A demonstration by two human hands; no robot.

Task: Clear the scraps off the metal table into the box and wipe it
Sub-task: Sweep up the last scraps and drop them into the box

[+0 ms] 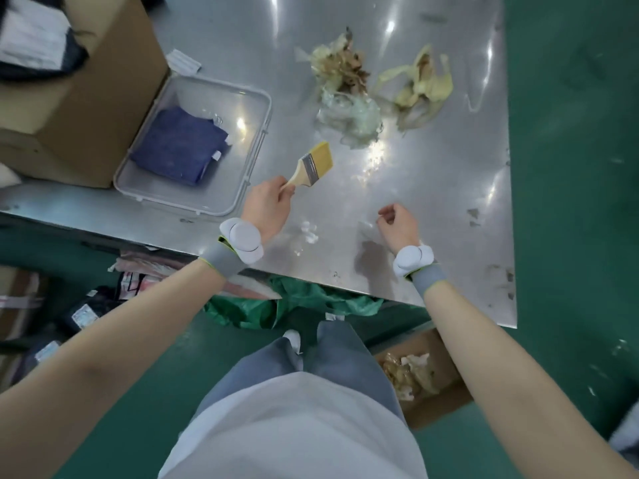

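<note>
- The scraps (349, 84) lie in two near heaps at the far middle of the metal counter (449, 188); they look light, limp and flaky, likelier to scatter than lift, so sweeping suits them.
- The left hand (268, 205) grips one brush (313, 164) by its wooden handle.
- The right hand (397, 223) hovers, fingers loosely curled, holding nothing.
- One cardboard box (435, 392) waits on the floor below the counter's near edge.
- One blue cloth (179, 150) lies in a clear tray (257, 140).

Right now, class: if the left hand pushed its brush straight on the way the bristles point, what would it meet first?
Probably the pale translucent scrap clump, up and right of the yellow-bristled wooden brush held by the left hand; depth is unclear.
</note>
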